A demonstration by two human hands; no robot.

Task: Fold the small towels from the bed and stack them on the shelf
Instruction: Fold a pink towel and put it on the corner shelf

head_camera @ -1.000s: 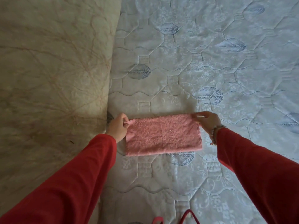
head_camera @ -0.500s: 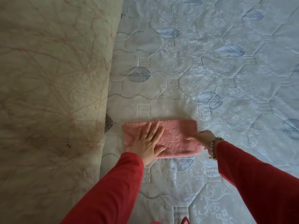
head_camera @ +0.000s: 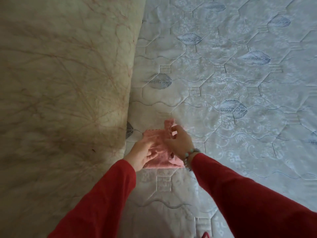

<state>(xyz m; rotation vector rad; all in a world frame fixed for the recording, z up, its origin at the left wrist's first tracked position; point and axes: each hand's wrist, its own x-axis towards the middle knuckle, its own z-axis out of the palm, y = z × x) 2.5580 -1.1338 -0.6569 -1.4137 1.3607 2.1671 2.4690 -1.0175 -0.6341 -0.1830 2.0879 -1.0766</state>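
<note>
A small pink towel (head_camera: 154, 136) lies on the quilted mattress (head_camera: 240, 83), bunched into a narrow fold. My right hand (head_camera: 180, 143), with a bead bracelet at the wrist, grips the towel's right end and holds it lifted over the left part; one pink corner sticks up above the fingers. Over the towel's left half sits my left hand (head_camera: 142, 154), fingers bent onto the cloth. Both arms wear red sleeves. The middle of the towel is hidden under the two hands.
A cream quilted cover or second mattress (head_camera: 60, 91) with thin reddish lines rises along the left side, right beside the towel. The pale leaf-patterned mattress stretches far to the right and ahead. A red strap (head_camera: 205, 235) peeks in at the bottom edge.
The towel lay as a long strip held at both ends. My left hand pressed flat on it, then my right hand carried the right end leftward over it.
</note>
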